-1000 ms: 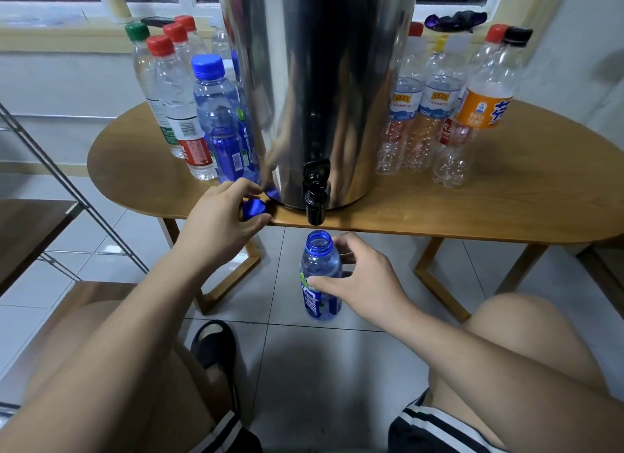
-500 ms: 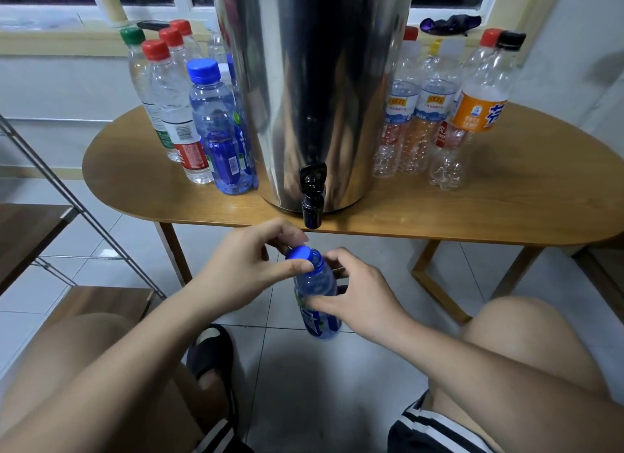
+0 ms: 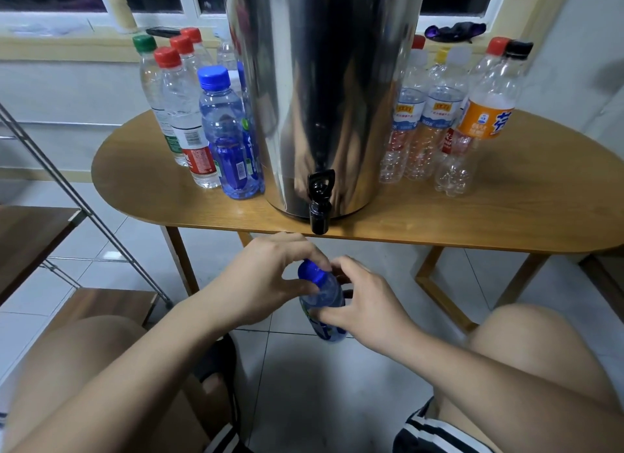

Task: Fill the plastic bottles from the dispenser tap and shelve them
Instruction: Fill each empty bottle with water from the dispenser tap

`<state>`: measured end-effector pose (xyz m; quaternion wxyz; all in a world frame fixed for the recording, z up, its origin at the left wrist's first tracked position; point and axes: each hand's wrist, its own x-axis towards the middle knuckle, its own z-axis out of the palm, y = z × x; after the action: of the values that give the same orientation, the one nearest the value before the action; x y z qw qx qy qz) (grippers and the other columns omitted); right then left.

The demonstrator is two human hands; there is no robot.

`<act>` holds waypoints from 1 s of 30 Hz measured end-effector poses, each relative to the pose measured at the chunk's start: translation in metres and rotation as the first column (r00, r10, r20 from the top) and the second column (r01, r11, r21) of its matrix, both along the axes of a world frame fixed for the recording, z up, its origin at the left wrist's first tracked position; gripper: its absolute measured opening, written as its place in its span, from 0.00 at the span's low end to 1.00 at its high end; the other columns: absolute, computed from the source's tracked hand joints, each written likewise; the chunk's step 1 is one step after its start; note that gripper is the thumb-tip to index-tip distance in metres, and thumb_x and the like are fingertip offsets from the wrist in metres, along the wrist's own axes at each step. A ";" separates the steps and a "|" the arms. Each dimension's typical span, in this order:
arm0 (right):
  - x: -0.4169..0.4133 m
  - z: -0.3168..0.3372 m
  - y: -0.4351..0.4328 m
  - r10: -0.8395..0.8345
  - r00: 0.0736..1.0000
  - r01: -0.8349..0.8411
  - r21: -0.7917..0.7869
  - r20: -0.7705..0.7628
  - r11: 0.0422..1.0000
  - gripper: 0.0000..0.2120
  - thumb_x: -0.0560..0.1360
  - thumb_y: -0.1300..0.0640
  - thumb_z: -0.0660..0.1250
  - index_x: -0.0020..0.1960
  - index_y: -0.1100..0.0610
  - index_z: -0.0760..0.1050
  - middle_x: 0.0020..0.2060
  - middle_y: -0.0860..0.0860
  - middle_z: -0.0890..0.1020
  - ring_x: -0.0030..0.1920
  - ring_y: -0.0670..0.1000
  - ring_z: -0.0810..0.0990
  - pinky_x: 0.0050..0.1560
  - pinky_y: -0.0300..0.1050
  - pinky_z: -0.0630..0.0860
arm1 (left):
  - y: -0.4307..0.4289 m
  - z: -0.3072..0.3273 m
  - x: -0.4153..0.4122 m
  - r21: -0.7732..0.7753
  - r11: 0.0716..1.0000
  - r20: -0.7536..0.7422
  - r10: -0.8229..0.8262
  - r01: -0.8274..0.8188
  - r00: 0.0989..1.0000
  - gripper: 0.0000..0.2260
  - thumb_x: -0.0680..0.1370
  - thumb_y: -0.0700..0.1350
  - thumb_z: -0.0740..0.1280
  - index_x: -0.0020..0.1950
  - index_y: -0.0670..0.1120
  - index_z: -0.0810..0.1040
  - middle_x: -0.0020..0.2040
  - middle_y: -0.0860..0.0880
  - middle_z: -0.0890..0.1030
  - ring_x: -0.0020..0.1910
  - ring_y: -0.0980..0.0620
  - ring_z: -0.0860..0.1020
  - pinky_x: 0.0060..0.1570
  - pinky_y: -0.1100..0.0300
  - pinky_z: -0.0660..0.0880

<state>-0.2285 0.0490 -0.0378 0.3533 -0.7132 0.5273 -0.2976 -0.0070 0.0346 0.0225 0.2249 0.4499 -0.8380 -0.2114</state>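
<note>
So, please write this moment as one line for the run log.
right hand: holds blue bottle | left hand: grips blue cap on its neck | place: just below tap

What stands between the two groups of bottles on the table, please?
The steel dispenser with its black tap, as the head view shows.

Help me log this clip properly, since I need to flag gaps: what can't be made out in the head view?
Head view only:
- Whether the blue cap is screwed tight: the left hand covers part of its rim.
- Fill level of the held bottle: the right hand covers most of it.
- The dispenser top: cut off by the upper edge.
- Whatever stands behind the dispenser: hidden by its body.
</note>
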 end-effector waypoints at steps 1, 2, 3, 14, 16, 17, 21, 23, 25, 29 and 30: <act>-0.001 0.000 0.000 -0.005 1.000 0.005 -0.007 0.001 1.000 0.26 0.67 0.42 0.83 0.61 0.41 0.75 0.57 0.39 0.81 0.58 0.44 0.81 0.54 0.50 0.84 | 0.000 0.000 0.002 0.014 0.999 0.003 -0.044 0.044 0.999 0.16 0.76 0.42 0.81 0.59 0.58 0.85 0.59 0.62 0.84 0.61 0.60 0.80 0.58 0.59 0.80; -0.001 0.001 0.000 -0.007 1.000 0.007 -0.010 0.002 1.000 0.27 0.67 0.42 0.83 0.61 0.41 0.75 0.57 0.39 0.81 0.58 0.44 0.81 0.53 0.51 0.84 | 0.000 0.000 0.003 0.017 0.997 -0.001 -0.077 0.077 0.997 0.18 0.77 0.39 0.80 0.61 0.58 0.85 0.62 0.63 0.84 0.64 0.59 0.80 0.61 0.56 0.80; -0.001 0.001 -0.001 -0.008 1.000 0.008 -0.012 0.002 1.000 0.27 0.67 0.42 0.83 0.61 0.40 0.75 0.57 0.39 0.81 0.58 0.44 0.81 0.53 0.51 0.85 | 0.000 0.000 0.003 0.013 0.995 -0.008 -0.097 0.097 0.995 0.19 0.77 0.38 0.80 0.62 0.58 0.85 0.64 0.63 0.83 0.66 0.59 0.80 0.63 0.55 0.80; 0.001 0.003 -0.002 0.009 1.000 -0.010 -0.015 -0.013 1.000 0.26 0.67 0.45 0.83 0.60 0.41 0.76 0.56 0.38 0.81 0.57 0.42 0.80 0.53 0.45 0.83 | 0.001 -0.003 0.001 -0.141 0.983 0.125 0.136 -0.118 0.983 0.24 0.73 0.73 0.71 0.56 0.55 0.82 0.49 0.60 0.78 0.48 0.59 0.76 0.47 0.57 0.78; 0.000 0.003 -0.002 0.017 1.000 -0.018 -0.018 -0.024 1.000 0.26 0.67 0.46 0.83 0.60 0.41 0.76 0.56 0.38 0.81 0.57 0.42 0.80 0.53 0.43 0.83 | 0.001 -0.002 0.000 -0.133 0.986 0.137 0.120 -0.102 0.983 0.21 0.75 0.70 0.72 0.56 0.56 0.82 0.48 0.60 0.78 0.48 0.59 0.76 0.47 0.57 0.79; -0.001 0.003 -0.002 0.021 0.999 -0.021 -0.018 -0.029 1.000 0.26 0.67 0.46 0.83 0.61 0.41 0.75 0.56 0.39 0.81 0.57 0.42 0.80 0.53 0.43 0.83 | 0.001 -0.001 0.000 -0.123 0.989 0.147 0.101 -0.083 0.984 0.19 0.75 0.68 0.73 0.58 0.56 0.82 0.50 0.60 0.78 0.49 0.59 0.76 0.49 0.57 0.79; -0.003 0.002 -0.003 0.018 0.999 -0.019 -0.029 -0.046 0.999 0.28 0.67 0.46 0.83 0.63 0.41 0.76 0.57 0.39 0.80 0.58 0.43 0.80 0.54 0.46 0.83 | 0.000 0.005 0.000 -0.051 0.999 0.163 0.022 -0.014 0.986 0.17 0.79 0.56 0.77 0.66 0.58 0.82 0.55 0.62 0.77 0.56 0.60 0.73 0.55 0.59 0.75; -0.003 0.003 -0.003 0.014 0.999 -0.016 -0.029 -0.046 0.999 0.29 0.67 0.46 0.83 0.63 0.41 0.76 0.57 0.39 0.80 0.58 0.43 0.80 0.55 0.46 0.83 | 0.000 0.005 0.001 -0.045 0.999 0.157 -0.009 0.016 0.988 0.17 0.79 0.51 0.78 0.68 0.59 0.82 0.56 0.62 0.76 0.56 0.61 0.72 0.54 0.62 0.73; -0.003 0.004 -0.004 0.010 0.999 -0.011 -0.029 -0.038 1.000 0.28 0.67 0.47 0.83 0.63 0.41 0.76 0.57 0.39 0.80 0.58 0.43 0.79 0.54 0.45 0.83 | 0.000 0.005 0.002 -0.046 0.999 0.132 -0.008 0.015 0.991 0.17 0.80 0.52 0.77 0.68 0.60 0.82 0.56 0.62 0.77 0.55 0.61 0.75 0.52 0.67 0.72; -0.002 0.004 -0.003 0.025 0.999 -0.026 -0.035 -0.041 0.999 0.27 0.67 0.46 0.83 0.62 0.40 0.75 0.56 0.38 0.80 0.57 0.43 0.79 0.54 0.45 0.83 | 0.003 0.007 -0.001 -0.104 0.991 0.114 0.093 -0.081 0.989 0.21 0.74 0.68 0.73 0.60 0.57 0.85 0.50 0.60 0.81 0.48 0.60 0.79 0.46 0.62 0.77; -0.001 0.004 -0.003 0.027 0.999 -0.029 -0.035 -0.047 0.999 0.27 0.67 0.46 0.83 0.61 0.40 0.75 0.56 0.38 0.80 0.57 0.43 0.80 0.54 0.47 0.83 | 0.003 0.007 -0.003 -0.121 0.988 0.121 0.110 -0.096 0.987 0.22 0.73 0.69 0.72 0.58 0.56 0.85 0.48 0.59 0.80 0.47 0.59 0.79 0.45 0.60 0.79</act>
<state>-0.2290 0.0461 -0.0337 0.3324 -0.7334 0.5199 -0.2853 -0.0097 0.0379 0.0295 0.2072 0.4915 -0.8370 -0.1220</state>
